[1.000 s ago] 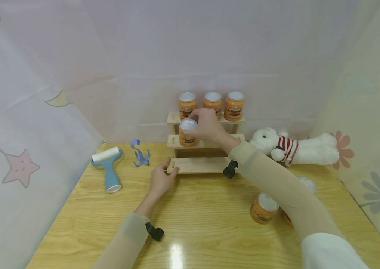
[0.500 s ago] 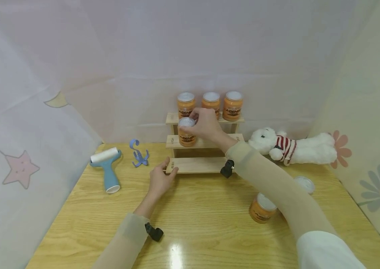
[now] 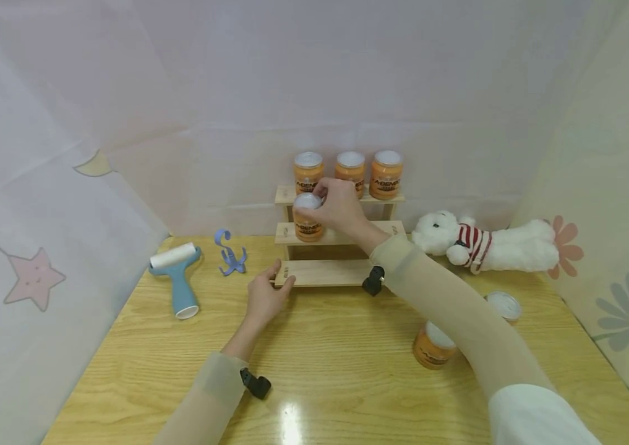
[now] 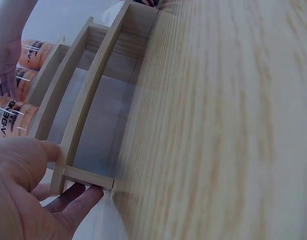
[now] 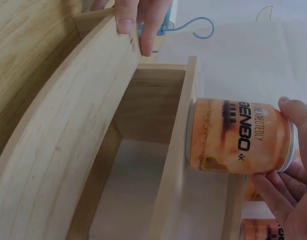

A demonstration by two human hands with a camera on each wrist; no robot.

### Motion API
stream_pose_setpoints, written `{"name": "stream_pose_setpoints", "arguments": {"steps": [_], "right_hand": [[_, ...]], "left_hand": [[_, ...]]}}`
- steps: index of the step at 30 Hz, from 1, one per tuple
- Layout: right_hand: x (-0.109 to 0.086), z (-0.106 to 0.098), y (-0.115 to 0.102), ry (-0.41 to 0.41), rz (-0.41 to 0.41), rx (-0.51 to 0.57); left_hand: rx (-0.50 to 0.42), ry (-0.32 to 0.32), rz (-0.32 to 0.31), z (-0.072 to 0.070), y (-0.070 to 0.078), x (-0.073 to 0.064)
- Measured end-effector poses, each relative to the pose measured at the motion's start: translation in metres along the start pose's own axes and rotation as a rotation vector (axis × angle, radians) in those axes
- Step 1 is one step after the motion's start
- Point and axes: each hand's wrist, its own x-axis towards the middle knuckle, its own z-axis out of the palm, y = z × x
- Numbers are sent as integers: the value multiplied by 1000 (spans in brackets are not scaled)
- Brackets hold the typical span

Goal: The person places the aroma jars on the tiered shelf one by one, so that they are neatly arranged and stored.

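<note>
A: Where is the orange can [image 3: 308,224]?
B: Upright at the left end of the wooden stand's [image 3: 328,273] middle step, its base at the board and its silver lid up.

A: And the right hand [image 3: 339,205]?
B: Holding that can near the top. In the right wrist view the thumb is on one side of the rim and the fingers are curled on the other.

A: What does the left hand [image 3: 265,299] hold?
B: The left end of the bottom step. The left wrist view shows the thumb over the board and the fingers curled beneath its end.

A: Anything on the top step?
B: Three cans in a row: a left can [image 3: 308,167], a middle can [image 3: 350,167], partly behind the right hand, and a right can [image 3: 386,178].

A: And on the surface [image 3: 347,364]?
B: Right of the stand, a near can [image 3: 431,353], plus a far can [image 3: 503,304] mostly hidden by the right sleeve [image 3: 453,315]. Behind them a white plush toy [image 3: 522,246] in a striped top lies on its side. On the left are a purple-blue hook [image 3: 233,261] and, farther left, a blue-handled roller [image 3: 182,287].
</note>
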Motion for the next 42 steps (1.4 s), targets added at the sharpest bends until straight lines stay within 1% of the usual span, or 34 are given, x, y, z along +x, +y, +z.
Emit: {"name": "stream_pose_setpoints", "arguments": {"steps": [8, 12, 15, 16, 19, 24, 27, 31, 35, 38, 42], "right_hand": [[0, 3, -2, -8, -14, -8], [-1, -3, -3, -19, -3, 15], [0, -14, -2, -19, -8, 31], [-1, -18, -1, -19, -19, 27], [-2, -34, -2, -14, -90, -6], [-13, -63, -5, -26, -201, -60], [-20, -83, -3, -84, -214, -71], [-29, -107, 6, -185, -175, -99], [-41, -128, 20, -245, -146, -130], [-52, -142, 30, -293, -149, -139], [-67, -160, 46, -375, -179, -153]], "left_hand": [[-5, -2, -5, -3, -1, -2], [-11, -1, -6, -4, -1, -2], [-15, 0, -6, -5, -1, -3], [-16, 1, -6, -5, -1, -3], [-13, 5, -4, -5, -1, -3], [-13, -10, -8, -5, 0, -4], [-23, -12, -12, -5, 1, -4], [-33, -1, -7, -5, 2, -5], [-38, 1, -3, -5, 2, -6], [-49, -1, -8, -5, 3, -6], [-56, 0, -6, -4, 3, -6]]}}
